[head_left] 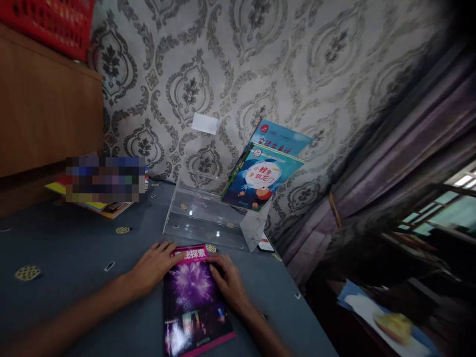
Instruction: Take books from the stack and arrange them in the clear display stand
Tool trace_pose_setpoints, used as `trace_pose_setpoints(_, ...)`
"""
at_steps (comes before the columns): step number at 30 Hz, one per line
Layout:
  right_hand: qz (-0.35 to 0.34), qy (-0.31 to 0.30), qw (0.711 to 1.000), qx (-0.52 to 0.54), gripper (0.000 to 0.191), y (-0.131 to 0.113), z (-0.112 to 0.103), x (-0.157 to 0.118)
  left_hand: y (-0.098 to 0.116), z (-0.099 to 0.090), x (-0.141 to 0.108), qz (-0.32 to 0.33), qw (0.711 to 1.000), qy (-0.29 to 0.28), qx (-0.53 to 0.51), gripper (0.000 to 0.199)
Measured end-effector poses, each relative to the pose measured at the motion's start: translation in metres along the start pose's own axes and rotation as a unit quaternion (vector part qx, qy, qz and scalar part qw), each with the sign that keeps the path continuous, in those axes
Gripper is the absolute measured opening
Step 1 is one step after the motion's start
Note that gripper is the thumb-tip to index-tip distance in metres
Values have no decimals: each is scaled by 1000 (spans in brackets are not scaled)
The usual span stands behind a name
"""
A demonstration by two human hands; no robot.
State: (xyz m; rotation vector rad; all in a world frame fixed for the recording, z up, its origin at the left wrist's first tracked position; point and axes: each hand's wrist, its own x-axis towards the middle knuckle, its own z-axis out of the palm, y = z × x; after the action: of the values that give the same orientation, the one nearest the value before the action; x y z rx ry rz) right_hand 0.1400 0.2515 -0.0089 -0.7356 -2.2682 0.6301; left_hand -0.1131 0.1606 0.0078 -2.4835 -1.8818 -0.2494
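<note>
A purple and black book (193,302) with a pink band at its top lies flat on the grey-blue table in front of me. My left hand (156,265) rests at its upper left corner, fingers stretched out and the thumb on the cover. At the upper right edge is my right hand (228,280), fingers spread, touching the book's side. Just beyond the book stands a clear acrylic rack (204,218). A teal picture book (262,176) leans in the rack's right part, with a blue book (284,136) behind it.
A stack of books (107,206), partly pixelated, lies at the back left beside a wooden cabinet (48,99) with a red basket (55,25) on top. A phone-like object (266,243) is right of the rack. The table's right edge runs down beside a curtain (357,188).
</note>
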Motion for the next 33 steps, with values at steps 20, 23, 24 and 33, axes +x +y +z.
trace_pose_setpoints(20,16,2,999,-35,28,-8,0,-24,31,-11,22,-176,984,29,25,36)
trace_pose_setpoints(23,38,20,999,-16,28,-8,0,-23,40,-17,31,-174,982,9,69,35)
trace_pose_setpoints(24,40,26,999,-5,28,-8,0,-23,43,-22,35,-169,982,8,88,34)
trace_pose_setpoints(33,46,34,998,22,31,8,-10,-24,61,-83,129,-37,969,242,23,39)
